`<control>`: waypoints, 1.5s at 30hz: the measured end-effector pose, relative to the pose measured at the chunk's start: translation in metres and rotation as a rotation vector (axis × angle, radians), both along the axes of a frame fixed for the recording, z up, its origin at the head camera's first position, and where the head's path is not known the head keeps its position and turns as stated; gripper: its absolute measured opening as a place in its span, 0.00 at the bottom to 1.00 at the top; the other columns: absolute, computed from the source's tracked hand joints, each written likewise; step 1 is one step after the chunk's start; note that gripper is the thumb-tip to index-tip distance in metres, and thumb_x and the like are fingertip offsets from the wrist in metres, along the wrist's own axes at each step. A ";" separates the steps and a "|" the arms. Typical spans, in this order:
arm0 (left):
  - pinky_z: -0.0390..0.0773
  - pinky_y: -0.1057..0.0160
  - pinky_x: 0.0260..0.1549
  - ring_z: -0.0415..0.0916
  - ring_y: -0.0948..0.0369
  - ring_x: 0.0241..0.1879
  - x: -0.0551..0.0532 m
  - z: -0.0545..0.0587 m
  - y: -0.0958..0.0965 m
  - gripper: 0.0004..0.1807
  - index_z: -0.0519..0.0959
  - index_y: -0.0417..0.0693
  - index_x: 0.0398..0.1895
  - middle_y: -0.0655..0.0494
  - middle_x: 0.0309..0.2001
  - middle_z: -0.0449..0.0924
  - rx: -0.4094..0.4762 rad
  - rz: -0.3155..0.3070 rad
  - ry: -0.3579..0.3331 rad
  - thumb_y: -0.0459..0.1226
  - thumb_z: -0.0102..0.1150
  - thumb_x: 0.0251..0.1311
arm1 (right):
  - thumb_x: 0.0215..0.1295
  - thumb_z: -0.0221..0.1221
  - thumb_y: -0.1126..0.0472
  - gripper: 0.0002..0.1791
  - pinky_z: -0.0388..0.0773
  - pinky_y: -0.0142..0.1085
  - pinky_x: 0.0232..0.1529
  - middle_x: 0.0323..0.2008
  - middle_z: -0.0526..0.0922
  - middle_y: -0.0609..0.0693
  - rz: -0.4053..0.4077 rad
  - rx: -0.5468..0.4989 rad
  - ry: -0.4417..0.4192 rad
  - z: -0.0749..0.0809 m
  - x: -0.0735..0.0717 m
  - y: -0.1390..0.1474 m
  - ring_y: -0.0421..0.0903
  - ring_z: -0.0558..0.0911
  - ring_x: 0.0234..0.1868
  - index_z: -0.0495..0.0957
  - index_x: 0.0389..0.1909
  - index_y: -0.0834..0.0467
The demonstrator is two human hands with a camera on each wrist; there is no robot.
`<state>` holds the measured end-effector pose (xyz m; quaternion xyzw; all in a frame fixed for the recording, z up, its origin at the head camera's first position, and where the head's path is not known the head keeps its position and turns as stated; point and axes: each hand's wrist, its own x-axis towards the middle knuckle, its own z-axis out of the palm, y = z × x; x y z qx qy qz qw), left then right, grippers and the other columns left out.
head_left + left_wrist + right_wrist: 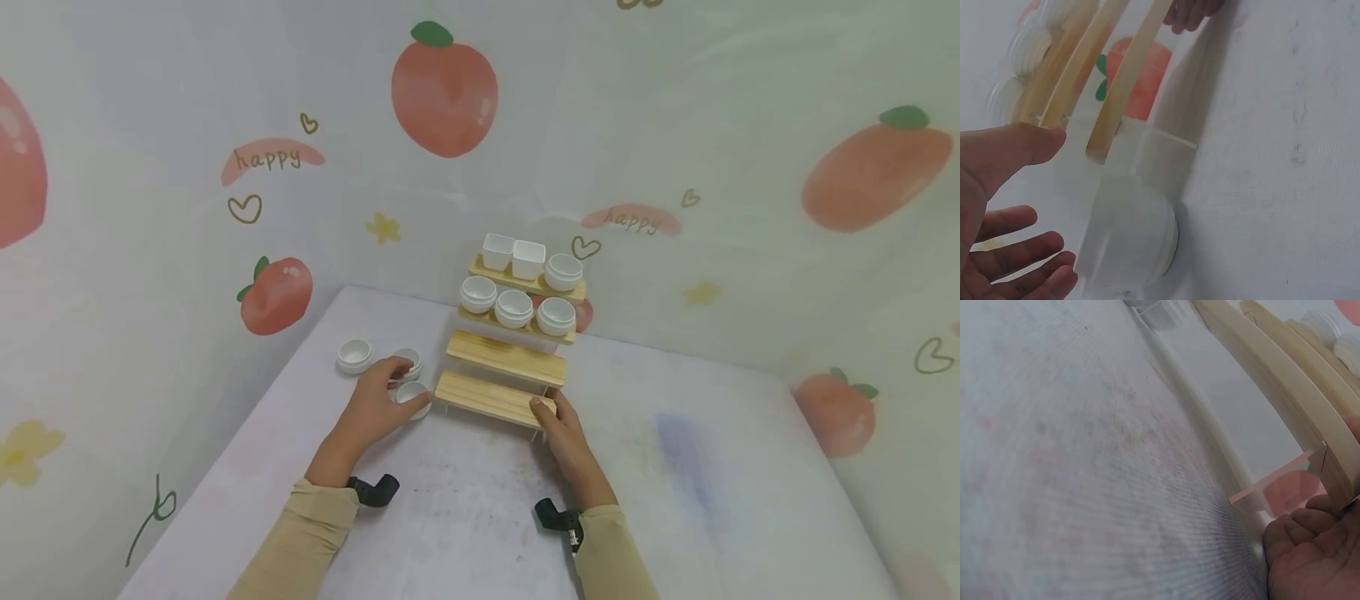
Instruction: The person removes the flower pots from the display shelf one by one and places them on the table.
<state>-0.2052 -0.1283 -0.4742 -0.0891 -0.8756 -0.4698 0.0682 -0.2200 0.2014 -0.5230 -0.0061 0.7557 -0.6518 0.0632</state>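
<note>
A tiered stand of wooden shelves on clear supports stands before me in the head view. At the right end of its lowest shelf (487,400), my right hand (566,433) holds on, thumb on top and fingers at the end. The right wrist view shows those fingers (1300,531) bent beside the clear support (1282,478). My left hand (375,404) is spread over two white bowls left of the stand. Its thumb overlaps the front bowl (412,402); its fingertips partly hide the rear bowl (408,360). In the left wrist view, a gap shows between thumb and fingers, beside a white bowl (1125,234).
Another white bowl (354,356) sits farther left on the table. Two square white cups, one of them nearest the middle (528,260), and a round bowl (563,272) stand on the top shelf. Three round bowls line the shelf below. Printed walls (675,108) rise behind and left.
</note>
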 end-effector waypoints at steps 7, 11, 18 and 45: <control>0.81 0.44 0.66 0.76 0.42 0.65 -0.001 0.007 0.003 0.36 0.74 0.34 0.67 0.36 0.65 0.78 0.007 -0.009 0.008 0.42 0.77 0.62 | 0.82 0.56 0.46 0.41 0.53 0.59 0.84 0.85 0.53 0.58 0.007 0.002 0.009 0.000 0.002 0.000 0.58 0.53 0.85 0.54 0.85 0.58; 0.81 0.45 0.66 0.75 0.42 0.66 -0.005 0.017 0.007 0.35 0.75 0.37 0.67 0.38 0.65 0.78 0.012 -0.012 0.012 0.44 0.77 0.62 | 0.81 0.56 0.45 0.41 0.53 0.61 0.84 0.85 0.54 0.59 0.003 0.007 0.008 0.001 0.003 0.000 0.59 0.53 0.85 0.54 0.85 0.59; 0.83 0.45 0.64 0.77 0.41 0.65 -0.013 0.032 0.019 0.34 0.75 0.38 0.67 0.41 0.63 0.79 0.033 -0.028 0.072 0.43 0.77 0.62 | 0.81 0.56 0.45 0.42 0.53 0.62 0.84 0.85 0.54 0.60 -0.003 0.014 0.004 0.000 0.004 0.000 0.60 0.53 0.85 0.54 0.85 0.59; 0.84 0.46 0.62 0.79 0.41 0.61 -0.053 0.075 0.045 0.32 0.75 0.34 0.66 0.36 0.59 0.80 0.101 -0.090 0.230 0.38 0.75 0.63 | 0.81 0.56 0.44 0.41 0.52 0.62 0.85 0.85 0.55 0.59 -0.001 0.017 0.012 0.003 0.006 -0.001 0.59 0.54 0.85 0.55 0.84 0.58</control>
